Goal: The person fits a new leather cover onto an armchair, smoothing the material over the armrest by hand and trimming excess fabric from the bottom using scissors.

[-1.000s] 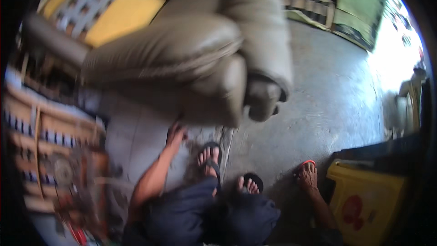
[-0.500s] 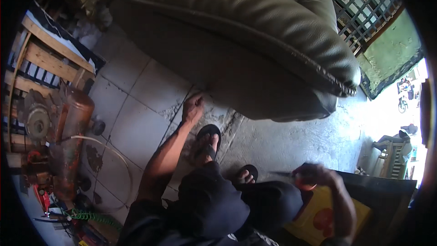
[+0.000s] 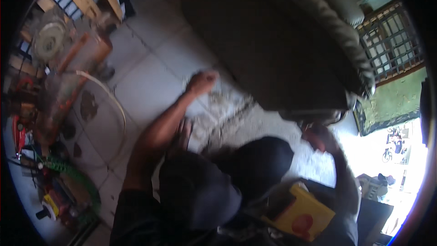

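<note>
A dark grey-brown sofa fills the upper middle, its plain underside or back panel facing me and its wrinkled leather-like padding along the far edge. My left hand is closed in a fist over the floor, just left of the sofa's lower edge. Whether it holds anything is hidden. Close to the sofa's lower right corner, my right hand is closed around a tool with an orange-red handle. Motion blur and fingers hide the tool's working end; I cannot tell if it touches the sofa.
A rusty orange compressor tank with a pale hose stands at left, above a coiled green hose. A yellow box sits beside my right leg. Cracked floor tiles lie ahead; a metal grille is at far right.
My right hand has moved up and forward with the tool, from above the yellow box to the sofa's corner. My left hand stays closed near the sofa. The whole view has shifted and tilted.
</note>
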A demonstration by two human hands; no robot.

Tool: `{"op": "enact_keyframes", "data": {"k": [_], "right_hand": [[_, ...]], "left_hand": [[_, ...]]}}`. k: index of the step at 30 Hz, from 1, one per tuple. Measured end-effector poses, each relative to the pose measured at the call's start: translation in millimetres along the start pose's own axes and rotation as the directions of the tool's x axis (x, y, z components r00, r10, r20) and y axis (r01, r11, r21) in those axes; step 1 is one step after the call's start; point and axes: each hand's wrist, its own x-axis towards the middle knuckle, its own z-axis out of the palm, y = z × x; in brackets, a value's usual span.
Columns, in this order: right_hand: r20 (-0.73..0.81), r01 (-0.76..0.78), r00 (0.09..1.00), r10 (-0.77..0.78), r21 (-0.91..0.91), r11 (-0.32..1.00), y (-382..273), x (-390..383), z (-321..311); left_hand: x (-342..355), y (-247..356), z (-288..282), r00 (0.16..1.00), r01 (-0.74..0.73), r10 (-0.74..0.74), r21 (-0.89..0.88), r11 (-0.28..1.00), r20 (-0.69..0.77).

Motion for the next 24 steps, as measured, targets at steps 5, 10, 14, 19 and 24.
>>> {"op": "enact_keyframes", "data": {"k": [5,10,14,19,24], "right_hand": [[-0.019,0.005,1.000,-0.006,-0.047,0.999,28.4,25.3,88.1],[-0.063,-0.089,0.990,0.123,0.392,0.916,23.6,66.0,154.2],[-0.130,-0.105,0.979,0.157,0.337,0.936,-4.8,95.1,177.8],[-0.220,-0.115,0.949,0.226,0.424,0.898,-16.2,131.4,201.2],[-0.276,-0.097,0.935,0.222,0.402,0.911,-34.4,148.5,211.2]], "left_hand": [[-0.4,34.2,23.6,0.968,-0.243,0.223,0.208,0.947,0.114],[24.3,0.4,54.9,0.847,-0.520,0.514,0.417,0.746,0.137],[27.1,-9.2,70.9,0.739,-0.568,0.672,0.490,0.661,-0.050],[40.3,8.2,61.1,0.872,-0.428,0.488,0.435,0.792,-0.033],[38.3,12.5,41.3,0.874,-0.415,0.485,0.473,0.777,-0.030]]}}
